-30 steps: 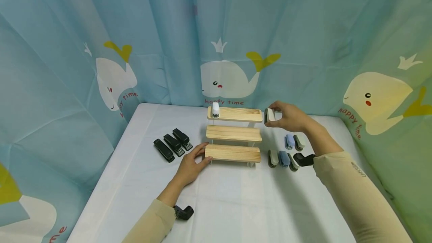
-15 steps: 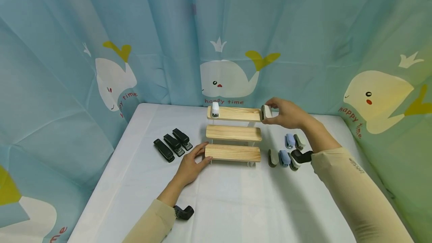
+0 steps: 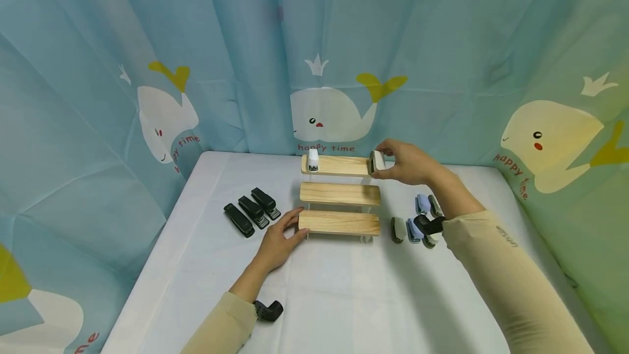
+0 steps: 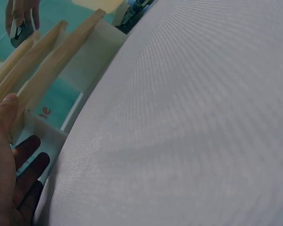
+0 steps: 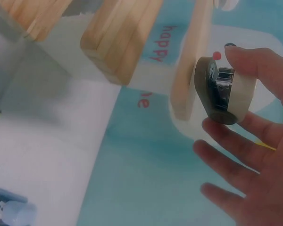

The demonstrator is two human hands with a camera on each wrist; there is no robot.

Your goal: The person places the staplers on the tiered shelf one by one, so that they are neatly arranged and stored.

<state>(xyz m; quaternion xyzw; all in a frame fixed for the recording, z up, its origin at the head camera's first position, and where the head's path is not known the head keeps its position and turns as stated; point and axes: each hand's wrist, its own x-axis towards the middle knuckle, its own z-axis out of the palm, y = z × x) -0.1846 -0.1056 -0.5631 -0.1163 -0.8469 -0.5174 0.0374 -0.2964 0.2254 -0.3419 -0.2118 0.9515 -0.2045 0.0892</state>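
Note:
A three-tier wooden shelf rack [image 3: 339, 194] with clear side panels stands at the table's middle. My left hand [image 3: 275, 240] holds the left end of its lowest tier. In the left wrist view the thumb [image 4: 8, 110] lies on the wood, the other fingers beside the clear panel. My right hand [image 3: 408, 161] pinches a mini stapler [image 5: 243, 94], pale-topped with a dark grey base, between thumb and fingers. That stapler overlaps the right end of the top tier [image 5: 183, 96]. On the top tier's left end stands a small white item [image 3: 313, 160] with a dark base.
Three black staplers [image 3: 252, 211] lie left of the rack. To its right are several small blue and grey-white staplers [image 3: 398, 230], partly hidden by the right wrist's black camera [image 3: 428, 225]. A blue whale-print curtain [image 3: 255, 70] encloses the white table [image 3: 319, 299].
My right hand has moved left with the mini stapler, from beside the rack to over the top tier's right end. The left hand stays in place.

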